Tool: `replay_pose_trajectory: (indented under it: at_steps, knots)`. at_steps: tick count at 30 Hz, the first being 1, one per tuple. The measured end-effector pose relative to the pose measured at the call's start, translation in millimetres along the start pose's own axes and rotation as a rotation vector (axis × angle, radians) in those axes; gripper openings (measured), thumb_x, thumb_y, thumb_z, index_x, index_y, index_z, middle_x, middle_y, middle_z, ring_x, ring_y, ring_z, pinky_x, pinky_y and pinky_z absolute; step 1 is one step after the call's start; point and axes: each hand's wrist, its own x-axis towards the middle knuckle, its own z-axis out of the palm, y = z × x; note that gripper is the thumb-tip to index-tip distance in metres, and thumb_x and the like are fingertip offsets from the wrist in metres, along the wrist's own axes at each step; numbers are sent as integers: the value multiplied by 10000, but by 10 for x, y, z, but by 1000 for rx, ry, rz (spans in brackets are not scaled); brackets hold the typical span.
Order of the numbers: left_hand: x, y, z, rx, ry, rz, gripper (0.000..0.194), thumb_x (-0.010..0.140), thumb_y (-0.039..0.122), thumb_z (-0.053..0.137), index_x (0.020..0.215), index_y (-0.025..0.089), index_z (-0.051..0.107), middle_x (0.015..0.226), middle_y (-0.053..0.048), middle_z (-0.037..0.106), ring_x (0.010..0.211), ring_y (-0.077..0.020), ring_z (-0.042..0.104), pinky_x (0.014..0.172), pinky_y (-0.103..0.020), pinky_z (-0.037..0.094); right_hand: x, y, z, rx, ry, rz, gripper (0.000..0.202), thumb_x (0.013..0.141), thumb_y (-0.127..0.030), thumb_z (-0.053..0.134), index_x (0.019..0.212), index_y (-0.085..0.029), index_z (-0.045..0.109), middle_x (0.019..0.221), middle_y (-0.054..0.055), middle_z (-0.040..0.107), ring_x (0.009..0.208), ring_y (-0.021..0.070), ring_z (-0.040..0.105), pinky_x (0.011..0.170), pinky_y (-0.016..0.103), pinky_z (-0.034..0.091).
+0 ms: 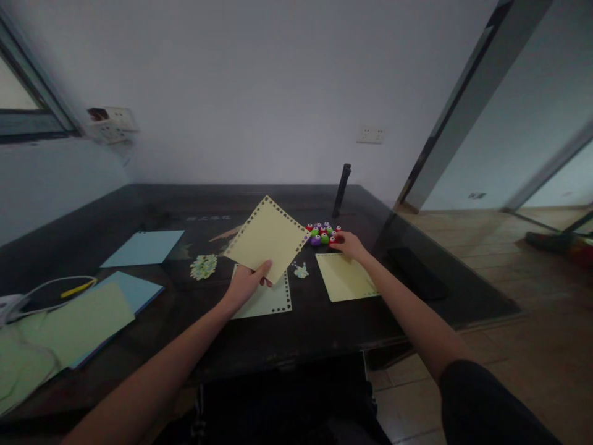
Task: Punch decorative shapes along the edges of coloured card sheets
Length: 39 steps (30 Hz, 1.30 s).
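Observation:
My left hand (250, 281) pinches the lower corner of a pale yellow paper sheet (267, 238), which is tilted above the table with small shapes punched along several edges. Beneath it lies a pale green sheet (264, 300), also with punched edges, partly hidden by the hand. At the right end of a cluster of red, green and purple craft punches (319, 233), my right hand (351, 245) has its fingers curled on a red craft punch (332, 240). Just below that hand rests another yellow sheet (347, 278) with a punched top edge.
Small paper cut-outs form a larger pile (204, 266) on the left and a smaller pile (301, 271) in the middle. Blue sheets (146, 247), green sheets (92, 315) and a yellow pen-like item (78, 288) lie left. A black upright object (341, 190) stands behind the punches.

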Motion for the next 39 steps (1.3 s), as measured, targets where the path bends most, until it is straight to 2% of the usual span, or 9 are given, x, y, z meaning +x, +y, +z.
replay_pose_trajectory:
  at_steps: [6, 9, 11, 14, 16, 19, 27, 39]
  knots:
    - [-4, 35, 8, -20, -3, -7, 337, 776, 379, 547, 541, 140, 574, 429, -39, 583, 418, -114, 492, 457, -212, 402, -6, -19, 8, -80, 32, -37, 169, 616, -158, 724, 772, -178, 660, 837, 54, 627, 825, 213, 585, 799, 354, 442]
    - [-10, 46, 13, -36, 0, -15, 321, 775, 380, 549, 564, 140, 576, 430, -30, 580, 420, -114, 497, 456, -211, 399, -113, -182, -59, -90, 121, -69, 200, 624, -162, 713, 817, -176, 662, 901, 71, 613, 861, 221, 569, 842, 384, 422]
    - [-19, 51, 18, -52, -15, -26, 320, 777, 384, 548, 573, 139, 574, 429, -27, 576, 416, -112, 493, 450, -211, 395, -247, -381, -87, 7, 147, -130, 133, 651, -185, 692, 777, -180, 651, 865, 60, 618, 803, 202, 574, 797, 367, 440]
    - [-34, 64, 29, -87, -50, -40, 319, 782, 388, 551, 589, 134, 571, 430, -25, 570, 408, -107, 482, 440, -211, 387, -491, -725, -49, 333, -18, -193, 107, 713, -290, 660, 739, -190, 633, 738, 31, 634, 692, 174, 586, 697, 335, 458]
    - [-40, 73, 36, -98, -63, -42, 310, 786, 380, 550, 602, 132, 573, 433, -25, 569, 407, -106, 482, 439, -212, 386, -632, -910, 23, 548, -175, -115, 146, 716, -329, 655, 724, -188, 617, 633, 11, 616, 601, 158, 578, 589, 306, 449]
    - [-44, 78, 39, -83, -65, -40, 304, 792, 369, 544, 610, 129, 580, 441, -28, 572, 411, -105, 486, 444, -214, 388, -757, -1059, 129, 761, -231, 42, 197, 691, -362, 683, 714, -186, 598, 619, 11, 621, 548, 128, 560, 498, 262, 411]
    - [-43, 64, 38, -18, -98, -6, 315, 803, 349, 529, 579, 134, 580, 441, -34, 573, 423, -108, 486, 459, -215, 396, -846, -1109, 139, 957, -203, 152, 245, 634, -352, 741, 702, -181, 580, 636, -2, 613, 538, 93, 536, 454, 218, 369]
    - [-64, 73, 44, 13, -135, -6, 351, 804, 367, 532, 540, 140, 570, 445, -41, 578, 438, -111, 490, 471, -209, 400, -894, -1108, 174, 980, -230, 131, 225, 656, -339, 736, 713, -176, 592, 679, 16, 620, 567, 105, 539, 461, 223, 358]
